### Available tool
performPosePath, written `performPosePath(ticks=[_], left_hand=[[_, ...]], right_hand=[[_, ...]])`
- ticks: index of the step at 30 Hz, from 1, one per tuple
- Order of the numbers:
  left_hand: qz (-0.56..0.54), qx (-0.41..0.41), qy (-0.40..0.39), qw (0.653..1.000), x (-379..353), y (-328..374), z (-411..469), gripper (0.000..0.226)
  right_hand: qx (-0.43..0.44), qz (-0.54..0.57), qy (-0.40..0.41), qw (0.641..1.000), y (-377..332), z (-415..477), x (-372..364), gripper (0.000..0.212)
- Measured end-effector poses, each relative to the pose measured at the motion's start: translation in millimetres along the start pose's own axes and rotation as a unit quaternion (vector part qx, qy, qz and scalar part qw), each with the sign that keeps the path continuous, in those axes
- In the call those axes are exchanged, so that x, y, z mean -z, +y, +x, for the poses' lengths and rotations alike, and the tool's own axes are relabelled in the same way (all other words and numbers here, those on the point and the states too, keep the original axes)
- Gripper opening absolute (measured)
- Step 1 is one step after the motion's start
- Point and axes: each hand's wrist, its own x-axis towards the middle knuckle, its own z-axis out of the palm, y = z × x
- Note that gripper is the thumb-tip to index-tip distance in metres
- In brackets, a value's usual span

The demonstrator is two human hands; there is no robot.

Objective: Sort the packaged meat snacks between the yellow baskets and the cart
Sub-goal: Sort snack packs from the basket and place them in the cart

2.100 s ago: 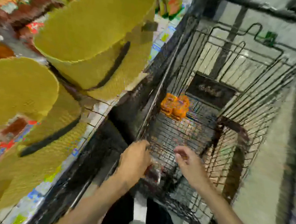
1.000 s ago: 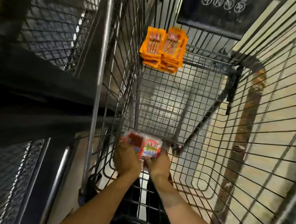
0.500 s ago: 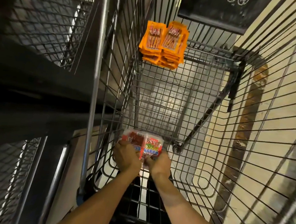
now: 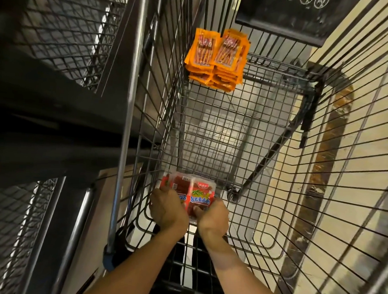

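Note:
I look straight down into a black wire cart. At its near end lie red packaged meat snacks, side by side on the cart floor. My left hand grips the left pack and my right hand grips the right pack, fingers curled over their near edges. At the far left corner of the cart sits a stack of orange snack packs, two piles next to each other. No yellow basket is in view.
A dark metal shelf unit with mesh panels stands close along the cart's left side, beside the cart's grey rail. A black sign panel hangs at the cart's far end. Beige floor shows to the right.
My view swung from the shelf with yellow baskets down into the cart. Both hands went from empty at the cart rim to holding the red packs low on the cart floor.

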Motion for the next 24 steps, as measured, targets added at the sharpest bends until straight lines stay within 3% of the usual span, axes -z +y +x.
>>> performPosePath(ticks=[5,11,18,24], left_hand=[[-0.004,-0.031,0.037,0.999,0,0,-3,0.052],[-0.125,-0.035,-0.009,0.991,1,1,-5,0.043],[-0.091,-0.019,-0.013,0.996,-2,0,-7,0.056],[-0.09,0.004,-0.015,0.996,-2,-6,-6,0.031]], right_hand=[[-0.003,0.041,-0.008,0.999,0,-2,0,0.033],[0.016,0.108,-0.031,0.994,3,-1,-3,0.04],[0.019,0.1,-0.032,0.994,10,5,-5,0.041],[0.004,0.02,0.028,0.999,12,0,-7,0.031]])
